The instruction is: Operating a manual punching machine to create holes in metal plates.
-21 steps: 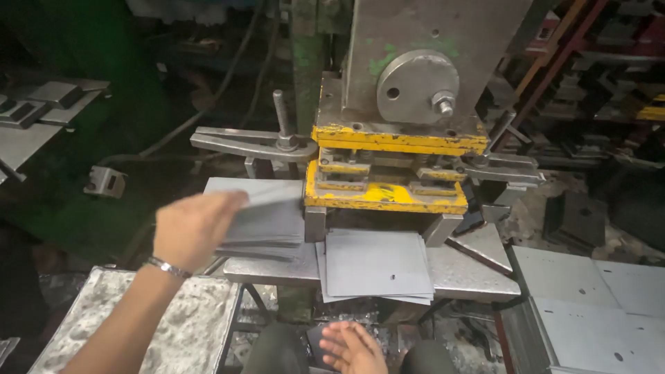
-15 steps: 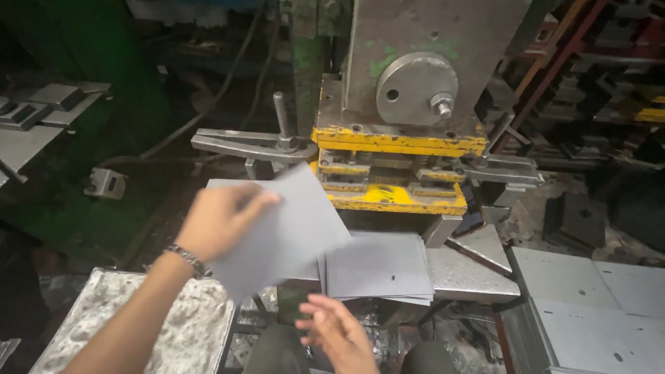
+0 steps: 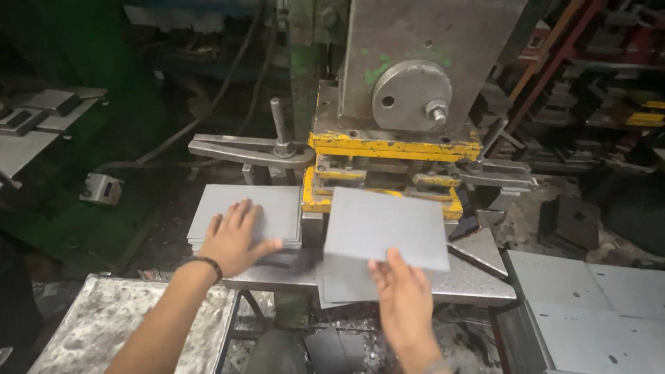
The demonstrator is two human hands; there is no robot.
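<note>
My right hand (image 3: 405, 305) pinches a flat grey metal sheet (image 3: 385, 228) just in front of the yellow-and-grey press (image 3: 395, 145), not yet under its die. My left hand (image 3: 235, 239) lies open-fingered, gripping nothing, on the grey sheet stack (image 3: 277, 208) left of the press.

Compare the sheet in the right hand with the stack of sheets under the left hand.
The grey sheet is one single piece; the stack of sheets is several pieces piled up. The sheet is lifted and tilted in front of the yellow press die, held at its near edge by the right hand; the stack lies flat on the press table with the left hand resting on top. Both are flat, plain grey and roughly square.
</note>
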